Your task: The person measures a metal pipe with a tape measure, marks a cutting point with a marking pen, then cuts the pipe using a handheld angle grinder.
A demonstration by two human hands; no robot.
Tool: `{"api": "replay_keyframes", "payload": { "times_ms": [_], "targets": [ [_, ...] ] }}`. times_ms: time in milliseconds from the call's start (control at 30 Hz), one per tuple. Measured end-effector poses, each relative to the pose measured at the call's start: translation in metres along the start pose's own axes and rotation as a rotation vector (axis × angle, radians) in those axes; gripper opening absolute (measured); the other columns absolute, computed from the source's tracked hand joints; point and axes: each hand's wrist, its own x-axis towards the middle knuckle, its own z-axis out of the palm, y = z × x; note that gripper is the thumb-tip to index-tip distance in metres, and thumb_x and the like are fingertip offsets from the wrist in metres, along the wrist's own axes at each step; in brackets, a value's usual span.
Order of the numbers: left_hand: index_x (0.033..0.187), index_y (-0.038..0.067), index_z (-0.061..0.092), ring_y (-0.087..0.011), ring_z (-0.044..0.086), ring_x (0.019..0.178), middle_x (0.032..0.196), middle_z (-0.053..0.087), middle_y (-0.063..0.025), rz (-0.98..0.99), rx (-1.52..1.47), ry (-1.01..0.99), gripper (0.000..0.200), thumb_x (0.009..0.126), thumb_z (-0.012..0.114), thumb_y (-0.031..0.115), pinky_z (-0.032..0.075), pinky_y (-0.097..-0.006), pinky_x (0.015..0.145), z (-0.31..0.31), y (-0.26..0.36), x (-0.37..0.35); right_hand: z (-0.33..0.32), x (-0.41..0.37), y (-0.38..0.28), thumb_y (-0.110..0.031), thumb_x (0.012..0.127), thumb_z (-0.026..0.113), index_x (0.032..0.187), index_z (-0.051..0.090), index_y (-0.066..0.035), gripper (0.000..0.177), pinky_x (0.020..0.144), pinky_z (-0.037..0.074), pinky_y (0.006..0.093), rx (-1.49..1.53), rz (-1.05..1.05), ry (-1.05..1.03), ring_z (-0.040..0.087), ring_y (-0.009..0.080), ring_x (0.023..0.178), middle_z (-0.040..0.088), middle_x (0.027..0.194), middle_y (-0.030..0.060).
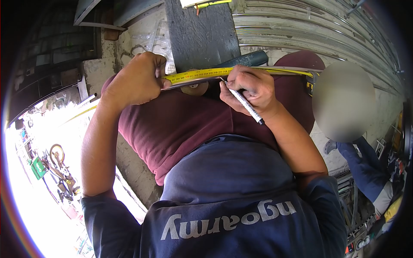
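A yellow tape measure (pixel 200 74) is stretched across my lap along a thin metal bar (pixel 177 85). My left hand (pixel 137 79) is closed around the tape and bar at the left, thumb and fingers pinching them. In my right hand (pixel 253 89) is a white marker pen (pixel 246 104), its tip at the tape's lower edge and its dark end pointing down toward me. The tape's case (pixel 310 88) shows at the right, beside my thigh. Behind the tape lies a dark green cylindrical tool body (pixel 251 59), and a round disc (pixel 195 88) shows partly below the tape.
A dark wooden board (pixel 202 32) extends ahead of me. Long metal bars (pixel 288 32) lie on the floor at the upper right. Another person (pixel 365 165) is close on the right. A bicycle (pixel 60 165) stands in the bright area at left.
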Motion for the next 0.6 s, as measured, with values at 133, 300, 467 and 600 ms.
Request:
{"api": "replay_keyframes", "payload": {
  "times_ms": [133,300,467,600],
  "targets": [
    [0.096,-0.005,0.071,-0.0473,0.076,0.097,0.093,0.075,-0.0294,0.012,-0.010,-0.001,0.024,0.090,0.087,0.011,0.058,-0.0515,0.087,0.000,-0.001,0.000,-0.005,-0.001,0.001,0.012,0.071,0.087,0.082,0.055,-0.008,0.039,0.053,0.048,0.0345,0.000,-0.010,-0.040,0.062,0.0242,0.058,0.064,0.076,0.0090],
    [0.097,-0.005,0.071,-0.0481,0.076,0.096,0.092,0.074,-0.0297,-0.017,-0.004,0.000,0.024,0.089,0.087,0.011,0.058,-0.0517,0.087,-0.002,0.003,-0.001,-0.008,-0.005,-0.004,0.012,0.075,0.088,0.088,0.063,-0.008,0.034,0.055,0.051,0.0340,0.043,-0.039,-0.048,0.065,0.0232,0.060,0.068,0.079,0.0090],
    [0.085,-0.006,0.063,-0.0349,0.073,0.077,0.079,0.069,-0.0238,0.031,-0.055,0.089,0.025,0.089,0.086,0.003,0.055,-0.0473,0.076,0.007,-0.006,-0.002,-0.030,-0.015,-0.029,0.010,0.077,0.091,0.101,0.071,-0.006,0.035,0.055,0.054,0.0334,-0.057,-0.076,-0.097,0.068,0.0231,0.062,0.071,0.085,0.0105],
    [0.085,-0.005,0.062,-0.0347,0.073,0.077,0.079,0.069,-0.0243,0.042,-0.057,0.087,0.024,0.089,0.085,0.002,0.055,-0.0471,0.076,0.007,-0.006,-0.001,-0.047,-0.020,-0.026,0.012,0.078,0.091,0.101,0.072,-0.003,0.033,0.058,0.056,0.0320,-0.074,-0.021,-0.071,0.071,0.0213,0.067,0.072,0.087,0.0128]
  ]
}}
